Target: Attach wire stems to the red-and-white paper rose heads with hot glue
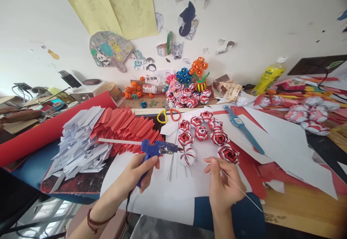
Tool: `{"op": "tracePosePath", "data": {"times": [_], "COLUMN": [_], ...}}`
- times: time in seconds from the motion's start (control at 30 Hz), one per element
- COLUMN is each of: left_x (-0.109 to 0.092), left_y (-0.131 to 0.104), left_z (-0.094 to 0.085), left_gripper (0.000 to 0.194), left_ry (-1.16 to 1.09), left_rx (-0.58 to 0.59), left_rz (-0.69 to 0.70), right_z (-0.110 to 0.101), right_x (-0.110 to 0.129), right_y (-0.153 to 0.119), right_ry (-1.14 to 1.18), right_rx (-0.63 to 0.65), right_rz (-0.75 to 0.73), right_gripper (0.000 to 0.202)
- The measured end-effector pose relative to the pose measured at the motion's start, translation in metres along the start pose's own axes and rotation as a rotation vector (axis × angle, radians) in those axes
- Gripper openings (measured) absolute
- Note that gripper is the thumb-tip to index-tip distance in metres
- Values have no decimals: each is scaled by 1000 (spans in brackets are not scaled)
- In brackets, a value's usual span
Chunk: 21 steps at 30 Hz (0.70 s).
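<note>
In my left hand (142, 168) is a blue hot glue gun (155, 148), with a long white glue stick (119, 141) poking out of its back. The nozzle points right, at the upper edge of a paper flower (188, 156) lying white side up; I cannot tell whether they touch. My right hand (225, 181) pinches a thin pale wire (244, 194) that slants down to the right. Beyond it, red and white paper flowers (201, 133) form a loose ring on white paper (168, 203). A few loose wires (171, 168) lie left of the nearest flower.
Heaps of white paper strips (78, 141) and red strips (127, 127) lie at left, before a red roll (54, 132). Scissors (169, 116) and a blue watch (245, 130) lie farther back. Finished flowers (187, 96) line the wall. Paper scraps (287, 145) cover the right.
</note>
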<state>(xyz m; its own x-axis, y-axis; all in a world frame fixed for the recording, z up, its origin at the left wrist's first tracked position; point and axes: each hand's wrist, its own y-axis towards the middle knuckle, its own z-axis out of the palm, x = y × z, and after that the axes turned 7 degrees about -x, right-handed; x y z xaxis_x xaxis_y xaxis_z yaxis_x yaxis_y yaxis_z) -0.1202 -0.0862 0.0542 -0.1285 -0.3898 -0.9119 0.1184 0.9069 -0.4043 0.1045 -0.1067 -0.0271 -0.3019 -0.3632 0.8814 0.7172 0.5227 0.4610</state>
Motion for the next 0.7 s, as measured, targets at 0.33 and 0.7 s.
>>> {"op": "tracePosePath", "data": {"times": [0.33, 0.7], "left_x": [4, -1], "left_y": [1, -2], "left_z": [0, 3], "left_gripper": [47, 44], "left_ry": [56, 76], "left_rx": [-35, -3], "left_rz": [-12, 4], "right_z": [-2, 0], "right_x": [0, -2], "right_y": [1, 2], "right_ry": [-17, -11], "right_rx": [15, -9], "right_rz": [-17, -45], "right_gripper": [12, 11]}}
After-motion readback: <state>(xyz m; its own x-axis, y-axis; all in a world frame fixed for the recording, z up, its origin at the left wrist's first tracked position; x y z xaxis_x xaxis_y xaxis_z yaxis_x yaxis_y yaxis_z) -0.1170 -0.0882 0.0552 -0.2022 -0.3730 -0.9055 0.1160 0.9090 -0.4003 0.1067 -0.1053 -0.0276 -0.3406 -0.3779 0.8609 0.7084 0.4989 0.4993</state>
